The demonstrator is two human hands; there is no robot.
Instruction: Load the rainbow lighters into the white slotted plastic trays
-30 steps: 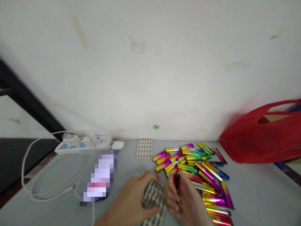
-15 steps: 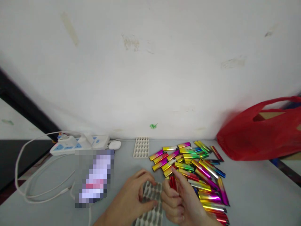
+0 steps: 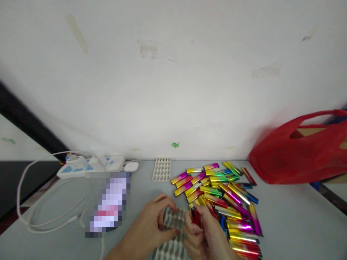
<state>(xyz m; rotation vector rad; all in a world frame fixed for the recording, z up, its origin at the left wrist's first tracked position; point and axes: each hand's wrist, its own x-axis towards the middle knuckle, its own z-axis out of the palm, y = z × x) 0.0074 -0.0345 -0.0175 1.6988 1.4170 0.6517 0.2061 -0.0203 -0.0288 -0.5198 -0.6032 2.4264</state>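
Note:
A grey tray (image 3: 173, 245) with rows of hollows lies in front of me, partly hidden by both hands. My left hand (image 3: 154, 224) rests over its left side, thumb and index finger curved apart, with no object between them. At the tray's right side my right hand (image 3: 203, 231) is closed around a red lighter (image 3: 195, 217) whose dark end points up. To the right spreads a loose pile of shiny lighters (image 3: 211, 191) in gold, purple, green, red and blue, close beyond the right hand.
A smaller white tray with hollows (image 3: 162, 169) lies by the wall. On the left are a power strip (image 3: 116, 164), looping white cables (image 3: 54, 226), a white charger (image 3: 131, 167) and a pixelated phone (image 3: 111, 202). A red bag (image 3: 284, 159) stands at the right.
The red lighter in my right hand now shows its dark end above the fingers, and the thumb has come down onto it. My left hand stays nearly still over the tray.

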